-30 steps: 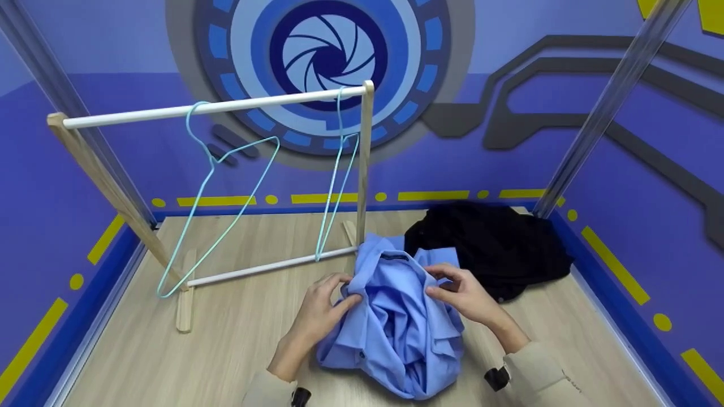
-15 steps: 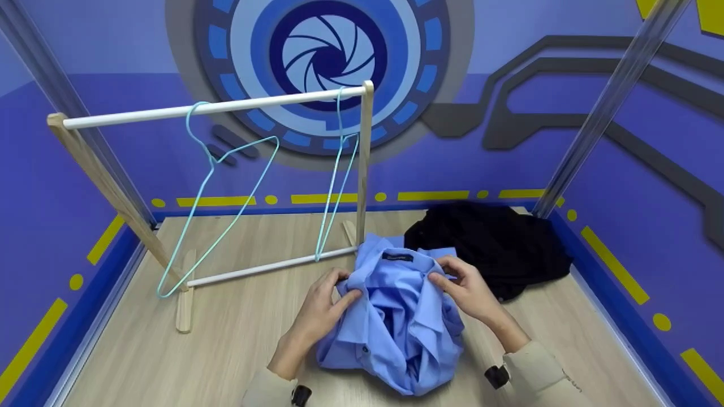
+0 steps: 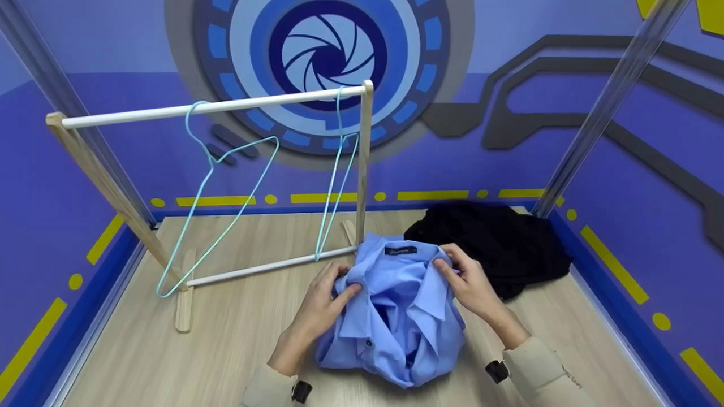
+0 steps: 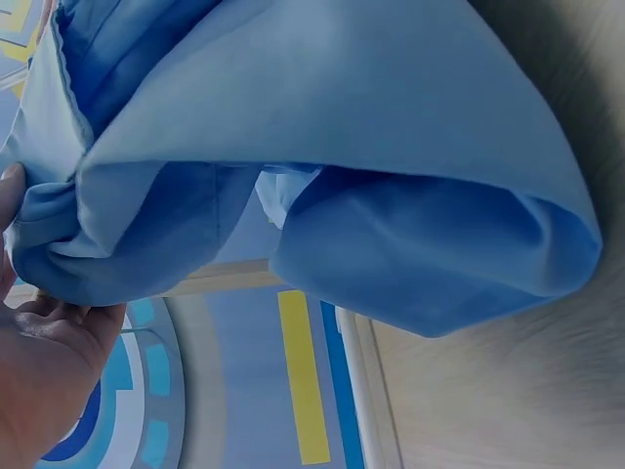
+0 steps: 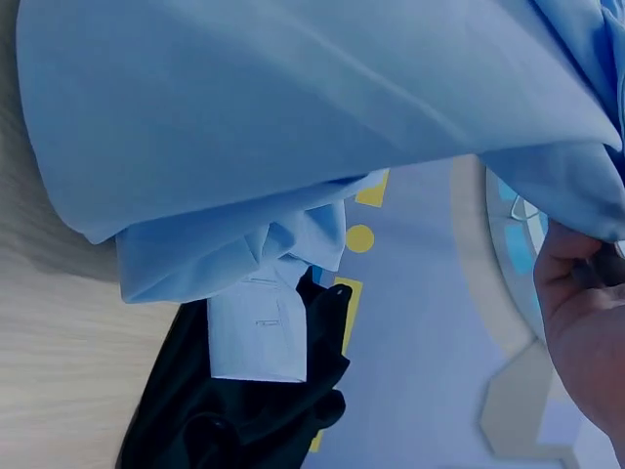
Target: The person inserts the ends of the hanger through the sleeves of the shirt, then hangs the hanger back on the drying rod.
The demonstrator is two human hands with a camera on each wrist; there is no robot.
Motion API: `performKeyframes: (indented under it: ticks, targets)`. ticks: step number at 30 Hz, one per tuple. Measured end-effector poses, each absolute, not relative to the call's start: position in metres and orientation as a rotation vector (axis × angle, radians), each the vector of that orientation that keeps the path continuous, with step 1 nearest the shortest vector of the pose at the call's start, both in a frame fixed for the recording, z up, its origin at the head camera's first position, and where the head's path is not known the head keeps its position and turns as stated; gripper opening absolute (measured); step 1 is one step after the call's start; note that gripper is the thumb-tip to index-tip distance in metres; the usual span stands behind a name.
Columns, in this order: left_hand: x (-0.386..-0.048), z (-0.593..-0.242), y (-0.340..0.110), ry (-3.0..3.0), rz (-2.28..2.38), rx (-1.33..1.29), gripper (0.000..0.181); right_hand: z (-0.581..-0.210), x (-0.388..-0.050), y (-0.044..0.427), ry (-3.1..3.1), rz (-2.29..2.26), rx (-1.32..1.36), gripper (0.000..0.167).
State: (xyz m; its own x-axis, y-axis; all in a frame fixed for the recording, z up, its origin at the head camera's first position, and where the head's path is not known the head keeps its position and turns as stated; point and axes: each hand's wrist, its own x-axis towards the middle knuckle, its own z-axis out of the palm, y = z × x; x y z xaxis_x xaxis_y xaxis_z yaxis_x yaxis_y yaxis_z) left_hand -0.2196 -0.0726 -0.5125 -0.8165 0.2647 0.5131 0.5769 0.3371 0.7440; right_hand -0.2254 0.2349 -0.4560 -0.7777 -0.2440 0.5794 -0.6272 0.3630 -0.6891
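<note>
A light blue collared shirt (image 3: 396, 316) is bunched on the wooden table, its collar upright and a dark label (image 3: 400, 250) showing inside the neck. My left hand (image 3: 321, 305) pinches the shirt's left side near the collar between thumb and fingers. On the opposite side my right hand (image 3: 472, 285) pinches the collar edge the same way. In the left wrist view the shirt (image 4: 342, 88) hangs in a broad fold from the left hand (image 4: 54, 352). The right wrist view has the right hand (image 5: 581, 322) under the cloth, with a cuff (image 5: 258, 332) hanging lower down.
A clothes rack (image 3: 226, 106) of wood and white bars stands at the left. Two light blue hangers hang from it, one hanger (image 3: 198, 198) at left and another hanger (image 3: 334, 198) near the right post. A black garment (image 3: 492, 243) lies behind the right hand.
Both hands have risen slightly, and the right hand has shifted a little to the right. The shirt's neck is spread wider, and the label is now in plain view.
</note>
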Motion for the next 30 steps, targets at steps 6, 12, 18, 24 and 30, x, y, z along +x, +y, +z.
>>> performKeyframes:
  ticks: [6,12,18,24,30]
  targets:
    - [-0.221,-0.512,-0.073,-2.34,-1.469,-0.757,0.032,-0.456,-0.226,0.233,-2.227,1.342,0.712,0.019]
    - [-0.222,-0.516,-0.074,-2.416,-1.53,-0.745,0.035,-0.454,-0.23,0.233,-2.208,1.279,0.722,0.022]
    - [-0.223,-0.517,-0.073,-2.459,-1.607,-0.7,0.038,-0.474,-0.249,0.245,-2.185,1.22,0.728,0.026]
    - [-0.224,-0.512,-0.073,-2.493,-1.608,-0.709,0.037,-0.475,-0.258,0.254,-2.226,1.117,0.76,0.024]
    - [-0.228,-0.508,-0.074,-2.496,-1.591,-0.711,0.032,-0.469,-0.263,0.26,-2.247,1.013,0.783,0.016]
